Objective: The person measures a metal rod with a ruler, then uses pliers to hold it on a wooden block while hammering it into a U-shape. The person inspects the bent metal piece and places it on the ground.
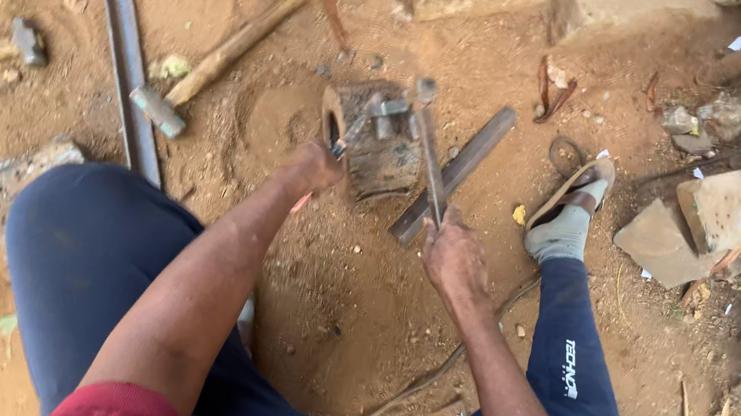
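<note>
Sandy dirt floor (353, 307), scrap and stones right, hammers left. Metal block (380, 144) at centre; left hand (315, 168) closed on small tool beside it, right hand (453, 258) grips rod (430, 158) over it.

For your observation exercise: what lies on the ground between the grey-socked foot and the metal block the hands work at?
In the head view, a flat dark metal bar lies slanted on the dirt between the grey-socked foot and the metal block.

Both bare arms reach forward and down between the spread knees. The left hand (311, 169) is closed in a fist; the right hand (454, 253) is clenched too, knuckles up.
</note>
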Tool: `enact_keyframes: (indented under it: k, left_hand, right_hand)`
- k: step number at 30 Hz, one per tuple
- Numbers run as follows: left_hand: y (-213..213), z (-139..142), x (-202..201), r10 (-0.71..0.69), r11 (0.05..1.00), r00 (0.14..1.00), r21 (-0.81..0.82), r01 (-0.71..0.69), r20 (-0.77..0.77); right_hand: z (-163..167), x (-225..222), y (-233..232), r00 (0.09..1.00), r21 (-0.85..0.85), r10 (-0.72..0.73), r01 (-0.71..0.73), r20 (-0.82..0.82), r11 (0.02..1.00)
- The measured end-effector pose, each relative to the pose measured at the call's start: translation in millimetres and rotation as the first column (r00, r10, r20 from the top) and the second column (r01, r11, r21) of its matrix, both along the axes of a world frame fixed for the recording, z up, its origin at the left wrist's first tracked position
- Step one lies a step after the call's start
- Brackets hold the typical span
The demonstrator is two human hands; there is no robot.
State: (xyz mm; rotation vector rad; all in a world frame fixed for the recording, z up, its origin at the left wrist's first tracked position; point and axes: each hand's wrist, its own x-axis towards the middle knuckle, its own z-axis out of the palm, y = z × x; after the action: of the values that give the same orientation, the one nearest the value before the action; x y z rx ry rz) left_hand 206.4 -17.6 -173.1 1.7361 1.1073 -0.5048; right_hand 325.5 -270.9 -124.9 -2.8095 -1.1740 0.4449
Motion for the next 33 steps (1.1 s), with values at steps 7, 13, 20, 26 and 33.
enact_keyframes:
  k: [7, 13, 20, 26, 33]
  left_hand:
    - [5, 2, 11, -0.813, 0.267, 0.36, 0.257, 0.929, -0.457]
    - [-1, 21, 0, 0.007, 1.0, 1.0, -0.004, -0.007, -0.009]
    - [0, 13, 2, -0.247, 0.965, 0.966, 0.074, 0.253, -0.077]
    - [12, 8, -6, -0.086, 0.988, 0.995, 0.131, 0.08, 0.043]
    - [14, 14, -25, 0.258, 0.957, 0.946, -0.185, -0.222, 0.199]
  right_hand:
    - [-3, -1, 2, 0.999, 0.038, -0.019, 0.02, -0.037, 0.999]
    - [-2, -2, 0, 1.0, 0.044, -0.01, 0.01, -0.006, 0.999]
    - [4, 0, 0, 1.0, 0.021, -0.013, 0.013, 0.0, 1.0]
    - [16, -26, 15, 0.897, 0.091, -0.184, 0.24, -0.401, 0.967]
    - [60, -50, 14, 0.881, 0.177, -0.268, 0.357, -0.389, 0.917]
